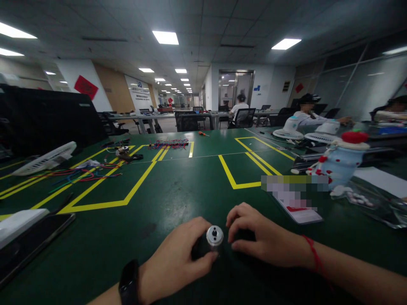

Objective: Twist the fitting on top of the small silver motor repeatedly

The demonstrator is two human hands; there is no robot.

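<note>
A small silver cylinder that looks like a DC motor [215, 236] stands upright at the near middle of the green table. Its round end faces up and has a dark shaft hole and two smaller holes. My left hand [178, 256], with a black watch on the wrist, grips it between thumb and fingers from the left. Just to the right of the motor is my right hand [259, 237], a red string around its wrist. Its fingers curve loosely with a gap to the thumb, and nothing shows between them. The motor's lower part is partly hidden.
Yellow tape marks the green table [178, 186]. Left are a dark phone [38, 241], loose wires [85, 173] and a white fan [47, 159]. On the right lie a card [299, 207], a blue doll-like bottle [345, 161] and plastic bags [356, 197]. People sit farther back.
</note>
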